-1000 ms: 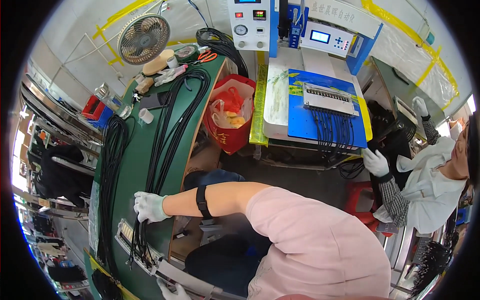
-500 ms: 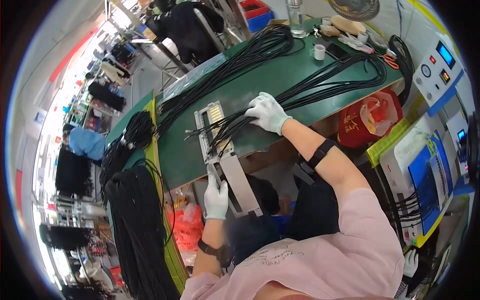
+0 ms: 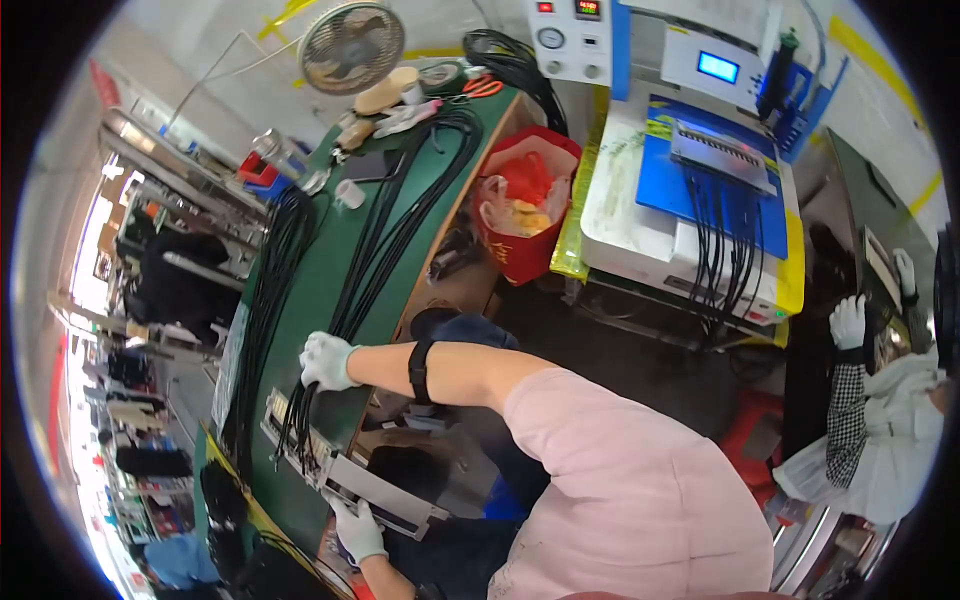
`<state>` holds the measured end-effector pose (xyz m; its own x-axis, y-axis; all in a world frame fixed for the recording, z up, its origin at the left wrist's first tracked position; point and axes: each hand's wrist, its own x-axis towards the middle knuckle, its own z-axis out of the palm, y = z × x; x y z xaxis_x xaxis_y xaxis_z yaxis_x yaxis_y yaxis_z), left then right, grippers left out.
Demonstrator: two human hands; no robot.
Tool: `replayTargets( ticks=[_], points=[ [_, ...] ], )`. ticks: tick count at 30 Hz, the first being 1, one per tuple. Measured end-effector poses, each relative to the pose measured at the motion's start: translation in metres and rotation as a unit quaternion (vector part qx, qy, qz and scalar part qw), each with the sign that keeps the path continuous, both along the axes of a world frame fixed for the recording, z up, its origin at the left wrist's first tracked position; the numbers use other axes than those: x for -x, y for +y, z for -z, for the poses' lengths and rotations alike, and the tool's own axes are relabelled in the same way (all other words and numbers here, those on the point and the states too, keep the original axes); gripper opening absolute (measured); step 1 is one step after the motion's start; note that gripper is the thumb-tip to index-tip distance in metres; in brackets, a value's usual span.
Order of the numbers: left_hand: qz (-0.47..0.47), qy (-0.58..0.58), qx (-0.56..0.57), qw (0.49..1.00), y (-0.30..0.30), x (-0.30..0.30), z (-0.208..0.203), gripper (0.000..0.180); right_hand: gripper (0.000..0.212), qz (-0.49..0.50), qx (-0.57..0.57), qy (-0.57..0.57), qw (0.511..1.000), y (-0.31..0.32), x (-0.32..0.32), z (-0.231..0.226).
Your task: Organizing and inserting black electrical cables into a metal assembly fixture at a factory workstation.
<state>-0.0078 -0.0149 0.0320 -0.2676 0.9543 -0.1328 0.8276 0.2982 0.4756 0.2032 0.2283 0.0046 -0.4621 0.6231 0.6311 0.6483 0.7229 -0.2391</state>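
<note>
Two gloved hands worked at a green bench in the head view. One hand, the right hand, lay with fingers curled around a bundle of black cables that ran along the bench top toward a small fan. Its forearm bore a black band. The left hand gripped the lower end of a metal comb fixture at the near bench edge, where the cable ends sat in its slots. Beside the bench stood a red bag and a blue-topped test machine. At the far right another person's gloved hand showed.
</note>
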Motion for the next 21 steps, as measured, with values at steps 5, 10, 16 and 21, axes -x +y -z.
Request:
replayTargets(
  ticks=[5,10,16,21],
  points=[
    [-0.045,0.002,0.045,0.998,-0.005,-0.045,-0.024,0.064,0.019,0.035,0.023,0.012,0.999,-0.008,-0.004,-0.002],
    [0.033,0.088,0.033,0.995,-0.004,-0.01,-0.044,0.053,0.019,0.028,0.066,-0.094,0.993,-0.008,-0.007,-0.01],
    [0.016,0.109,-0.236,0.966,0.045,0.026,-0.051,0.054,0.021,-0.011,0.1,-0.133,0.986,-0.008,-0.014,-0.015],
    [0.053,0.15,-0.312,0.937,0.136,0.103,0.014,0.042,0.026,-0.028,0.109,-0.137,0.984,-0.003,-0.011,-0.014]
  ],
)
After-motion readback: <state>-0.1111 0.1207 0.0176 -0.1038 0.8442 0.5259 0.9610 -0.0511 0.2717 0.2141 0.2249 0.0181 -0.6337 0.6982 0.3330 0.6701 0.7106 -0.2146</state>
